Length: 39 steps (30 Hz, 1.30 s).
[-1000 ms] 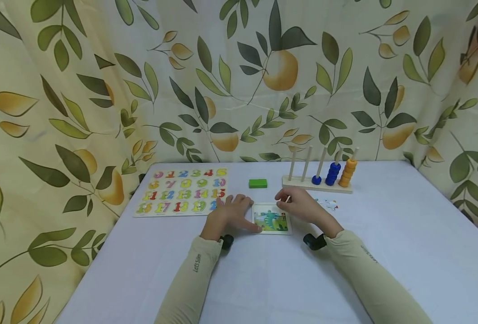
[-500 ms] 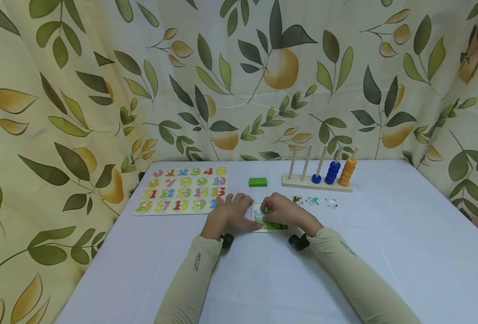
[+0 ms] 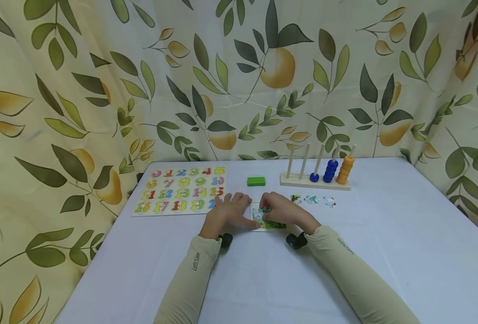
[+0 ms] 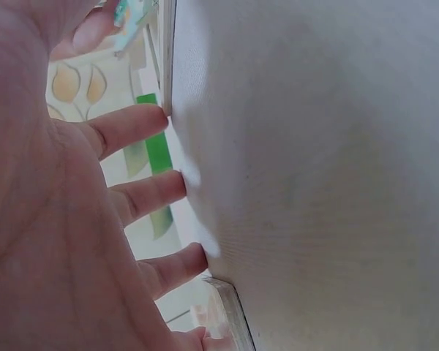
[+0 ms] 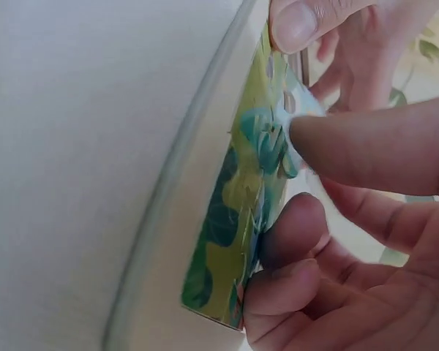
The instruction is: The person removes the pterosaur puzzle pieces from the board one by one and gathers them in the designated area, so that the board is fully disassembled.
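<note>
A small framed jigsaw puzzle (image 3: 274, 225) with a green and blue picture lies flat on the table between the hands. The left hand (image 3: 227, 213) is spread at its left side, its thumb on the lower left part and its fingertips down near the left edge. Over the puzzle's upper part, the right hand (image 3: 284, 209) pinches a light-blue jigsaw piece (image 4: 134, 23), which stands tilted up from the picture in the left wrist view. In the right wrist view the puzzle picture (image 5: 223, 219) is close below the right fingers, which partly cover it.
Several loose jigsaw pieces (image 3: 312, 200) lie right of the puzzle. Behind are a green block (image 3: 256, 181) and a peg stand (image 3: 315, 181) with blue and orange beads. A number board (image 3: 178, 193) lies left, partly behind the left hand. A patterned curtain (image 3: 206, 90) hangs behind.
The right hand has moved left from the puzzle's upper right corner onto its picture, uncovering loose pieces on the right. The left hand has stayed put. Lately both hands hold nearly still.
</note>
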Tool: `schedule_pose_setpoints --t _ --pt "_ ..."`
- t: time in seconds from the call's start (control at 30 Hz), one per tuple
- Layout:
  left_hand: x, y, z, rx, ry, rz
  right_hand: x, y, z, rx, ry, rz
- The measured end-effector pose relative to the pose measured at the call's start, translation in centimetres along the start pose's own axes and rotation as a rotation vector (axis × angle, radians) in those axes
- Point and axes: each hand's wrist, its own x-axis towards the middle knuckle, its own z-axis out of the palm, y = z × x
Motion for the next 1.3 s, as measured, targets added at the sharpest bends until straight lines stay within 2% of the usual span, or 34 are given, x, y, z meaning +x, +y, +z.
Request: schedule_pose_setpoints --t 0.17,0.3,0.53,0.73,0.87,1.0,1.13,1.3 --pt "-0.1 0.1 0.2 0.022 0.004 0.000 -0.3 0.2 0.1 0.092 0.010 0.019" --pt "-0.2 0.1 0.2 0.021 0.000 0.000 -0.5 0.2 0.1 0.114 0.025 0.036" --pt "1.3 -0.7 1.1 -0.002 -0.022 -0.012 -0.9 0.6 0.0 0.154 0.076 0.036" --pt "0.1 -0.1 0.5 -0.002 -0.014 -0.004 -1.8 0.7 -1.0 0.210 0.112 0.059" --pt "-0.1 -0.1 0.4 -0.002 -0.013 -0.006 -2.4 1.0 -1.6 0.295 0.149 0.079" --pt "-0.2 0.0 0.3 0.000 -0.025 -0.021 -2.4 1.4 -1.4 0.375 0.131 0.075" --pt "-0.3 0.1 0.2 -0.011 -0.016 -0.003 -2.2 1.4 -1.1 0.382 0.113 0.066" --pt "-0.4 0.1 -0.2 -0.005 0.004 0.009 -2.6 1.1 -2.5 0.368 0.156 0.093"
